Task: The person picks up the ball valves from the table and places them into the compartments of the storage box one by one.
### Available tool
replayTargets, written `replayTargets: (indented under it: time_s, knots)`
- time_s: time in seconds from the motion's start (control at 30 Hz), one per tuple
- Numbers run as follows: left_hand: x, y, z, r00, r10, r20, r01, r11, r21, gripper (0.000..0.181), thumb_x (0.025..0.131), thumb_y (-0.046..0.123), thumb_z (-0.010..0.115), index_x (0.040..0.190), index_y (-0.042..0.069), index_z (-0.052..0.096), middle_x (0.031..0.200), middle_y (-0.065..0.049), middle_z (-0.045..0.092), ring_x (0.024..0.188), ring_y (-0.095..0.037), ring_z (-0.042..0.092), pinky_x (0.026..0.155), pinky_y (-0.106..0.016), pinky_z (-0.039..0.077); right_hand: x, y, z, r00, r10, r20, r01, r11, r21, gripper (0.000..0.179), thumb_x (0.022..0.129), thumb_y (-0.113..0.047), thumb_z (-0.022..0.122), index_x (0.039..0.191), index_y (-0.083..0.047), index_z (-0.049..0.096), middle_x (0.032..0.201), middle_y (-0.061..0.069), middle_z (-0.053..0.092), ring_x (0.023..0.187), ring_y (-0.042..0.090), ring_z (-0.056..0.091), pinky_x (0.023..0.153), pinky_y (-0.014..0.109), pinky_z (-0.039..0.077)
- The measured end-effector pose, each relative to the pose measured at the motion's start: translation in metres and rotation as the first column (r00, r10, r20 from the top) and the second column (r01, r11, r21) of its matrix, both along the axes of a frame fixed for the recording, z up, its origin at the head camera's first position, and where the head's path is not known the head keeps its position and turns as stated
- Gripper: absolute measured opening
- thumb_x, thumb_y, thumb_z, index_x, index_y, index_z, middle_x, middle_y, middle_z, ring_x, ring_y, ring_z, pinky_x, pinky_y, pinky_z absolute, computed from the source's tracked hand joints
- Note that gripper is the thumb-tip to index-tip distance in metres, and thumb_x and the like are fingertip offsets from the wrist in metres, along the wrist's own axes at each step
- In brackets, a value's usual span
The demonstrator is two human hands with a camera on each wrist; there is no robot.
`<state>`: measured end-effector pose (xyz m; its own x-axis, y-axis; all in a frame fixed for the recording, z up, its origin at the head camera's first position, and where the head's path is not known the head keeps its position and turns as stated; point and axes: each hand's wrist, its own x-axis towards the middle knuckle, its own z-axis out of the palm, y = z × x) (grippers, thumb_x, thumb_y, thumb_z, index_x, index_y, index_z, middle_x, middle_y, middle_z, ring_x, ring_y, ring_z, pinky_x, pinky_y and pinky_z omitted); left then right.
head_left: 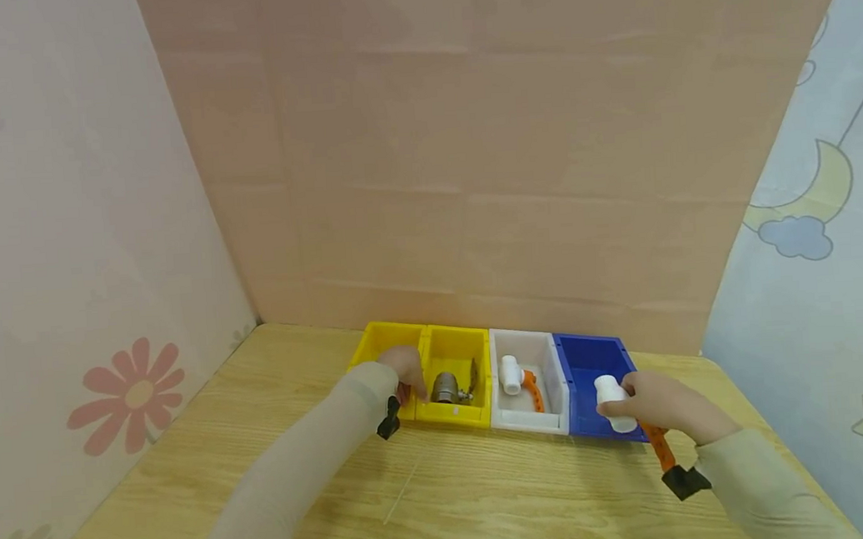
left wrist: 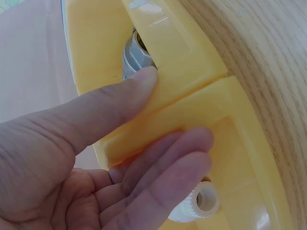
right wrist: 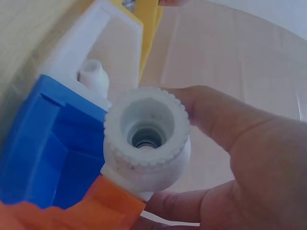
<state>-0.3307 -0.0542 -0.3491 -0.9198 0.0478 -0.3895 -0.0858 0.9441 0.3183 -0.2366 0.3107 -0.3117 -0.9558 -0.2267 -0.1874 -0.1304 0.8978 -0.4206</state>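
Note:
My right hand (head_left: 655,404) grips a white plastic ball valve (head_left: 616,403) with an orange handle (head_left: 659,446), over the front of the blue bin (head_left: 570,381). In the right wrist view the ribbed open end of that valve (right wrist: 146,129) faces the camera. My left hand (head_left: 406,370) is at the divider between two yellow bins, its thumb extended and apart from the loosely bent fingers (left wrist: 177,177). Near the thumb, a metal valve (head_left: 446,388) lies in the right yellow bin (head_left: 487,357). Beside the fingers, a white ribbed fitting (left wrist: 206,201) shows in the left yellow bin, partly hidden.
Between the yellow and blue bins stands a white bin (head_left: 497,407), holding another white valve (head_left: 511,375) with an orange handle (head_left: 534,392). The bins form a row on a wooden table (head_left: 433,503). A brown-pink backdrop (head_left: 395,180) rises behind them, with patterned walls on both sides.

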Motion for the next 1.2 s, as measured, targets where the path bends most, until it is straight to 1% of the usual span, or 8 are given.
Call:
replayTargets:
  time_s: [0.2,0.33,0.43,0.6,0.9,1.0,1.1,1.2]
  knots:
    - [0.001,-0.001,0.001,1.0,-0.005,-0.008,0.005,1.0,-0.01,0.025,0.071,0.019,0.087,0.07,0.002,0.068,0.074,-0.015,0.072,0.067,-0.026,0.071,0.051,-0.029,0.055,-0.031,-0.003,0.011,1.0,-0.007,-0.027,0.008,1.0,0.005,0.047,0.082,-0.046,0.072,0.068,-0.011,0.044,0.056,-0.004,0.035,0.047,0.011,0.037,0.047,0.026,0.037]
    - [0.002,-0.001,0.002,1.0,-0.004,-0.014,0.004,1.0,-0.013,0.025,0.071,0.019,0.087,0.07,0.002,0.068,0.072,-0.014,0.072,0.059,-0.023,0.068,0.051,-0.03,0.055,-0.053,-0.005,0.013,0.997,0.005,-0.082,-0.008,0.999,-0.042,0.049,0.079,-0.042,0.076,0.097,-0.001,0.057,0.063,0.0,0.041,0.045,0.013,0.04,0.044,0.027,0.038]
    - [0.002,0.0,0.003,1.0,0.0,-0.011,0.0,1.0,-0.004,0.025,0.071,0.018,0.087,0.07,0.002,0.068,0.073,-0.015,0.072,0.056,-0.022,0.067,0.051,-0.03,0.055,-0.065,-0.006,0.013,0.994,0.016,-0.108,-0.023,0.998,-0.062,0.061,0.078,-0.038,0.078,0.122,-0.001,0.055,0.071,0.004,0.046,0.047,0.014,0.043,0.045,0.028,0.038]
    - [0.003,0.001,0.004,1.0,-0.006,-0.004,0.006,1.0,0.003,0.024,0.071,0.018,0.087,0.069,0.002,0.069,0.076,-0.016,0.072,0.057,-0.022,0.067,0.051,-0.03,0.055,-0.079,-0.007,0.016,0.994,0.014,-0.111,-0.018,0.999,-0.037,0.039,0.078,-0.036,0.077,0.092,0.0,0.068,0.06,0.0,0.046,0.047,0.015,0.046,0.046,0.027,0.039]
    - [0.001,-0.002,0.0,1.0,-0.006,-0.013,0.006,1.0,0.002,0.023,0.071,0.018,0.087,0.069,0.003,0.069,0.072,-0.014,0.072,0.061,-0.024,0.07,0.051,-0.03,0.054,-0.101,-0.014,0.018,0.986,0.058,-0.154,-0.053,0.998,0.034,0.031,0.079,-0.031,0.077,0.085,-0.001,0.07,0.054,-0.003,0.044,0.052,0.015,0.044,0.054,0.028,0.038]
    - [0.001,-0.003,0.0,1.0,-0.014,-0.016,0.014,1.0,-0.008,0.023,0.071,0.018,0.087,0.069,0.003,0.069,0.072,-0.014,0.072,0.064,-0.025,0.071,0.05,-0.029,0.054,-0.107,-0.016,0.017,0.991,0.028,-0.13,-0.02,0.998,0.061,0.037,0.079,-0.032,0.077,0.092,0.002,0.07,0.066,0.006,0.058,0.064,0.022,0.052,0.06,0.031,0.045]
    - [0.001,-0.003,0.0,1.0,-0.016,-0.017,0.015,1.0,-0.012,0.023,0.071,0.018,0.087,0.069,0.003,0.069,0.073,-0.014,0.072,0.064,-0.024,0.071,0.05,-0.029,0.054,-0.121,-0.013,0.009,0.994,0.007,-0.11,0.002,0.997,0.083,0.056,0.077,-0.038,0.078,0.112,0.003,0.065,0.098,0.02,0.065,0.084,0.032,0.057,0.073,0.039,0.052]
    - [0.001,-0.003,0.0,1.0,-0.01,-0.009,0.01,1.0,-0.007,0.023,0.071,0.018,0.087,0.069,0.003,0.069,0.072,-0.014,0.072,0.06,-0.023,0.069,0.05,-0.029,0.054,-0.152,0.003,-0.014,0.994,-0.001,-0.11,0.009,0.997,0.076,0.071,0.071,-0.049,0.081,0.121,-0.001,0.062,0.115,0.025,0.061,0.094,0.036,0.056,0.078,0.044,0.053]
